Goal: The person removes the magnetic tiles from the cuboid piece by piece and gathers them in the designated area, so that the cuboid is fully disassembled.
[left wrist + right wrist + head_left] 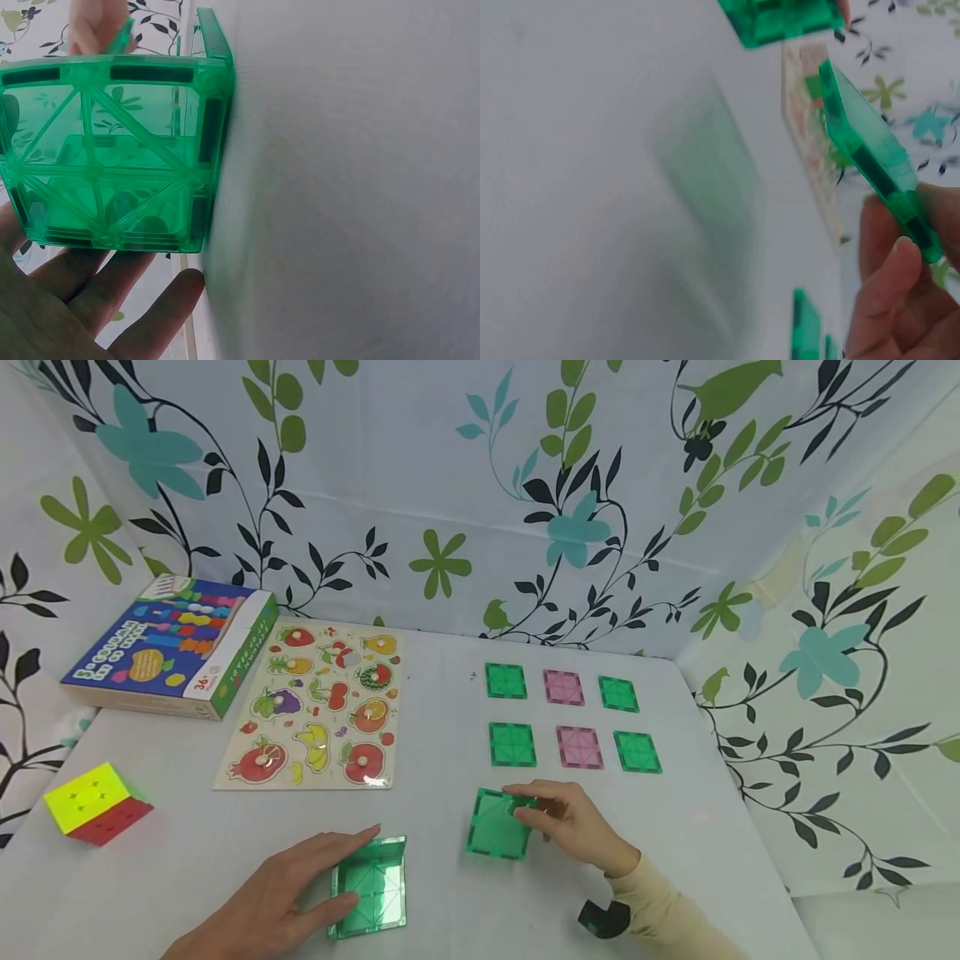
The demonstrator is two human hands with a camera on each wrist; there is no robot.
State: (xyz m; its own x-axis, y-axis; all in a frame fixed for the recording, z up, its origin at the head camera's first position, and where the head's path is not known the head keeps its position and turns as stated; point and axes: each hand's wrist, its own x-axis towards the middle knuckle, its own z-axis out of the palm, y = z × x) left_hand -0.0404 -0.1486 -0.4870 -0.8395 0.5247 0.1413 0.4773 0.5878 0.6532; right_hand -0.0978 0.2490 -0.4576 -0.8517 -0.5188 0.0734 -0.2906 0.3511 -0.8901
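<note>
A small structure of green see-through magnetic tiles stands on the white table near its front edge, with upright walls on its left and far sides. My left hand lies along it, thumb at the left wall and extended fingers at the far corner. In the left wrist view, several fingers spread beside the green structure. My right hand pinches a loose green magnetic tile by its upper right edge. The right wrist view shows this tile tilted above the tabletop, between thumb and fingers.
Two rows of green and pink tiles lie at the back right. A fruit puzzle board and a blue game box are at the back left. A yellow and red puzzle cube sits at the left.
</note>
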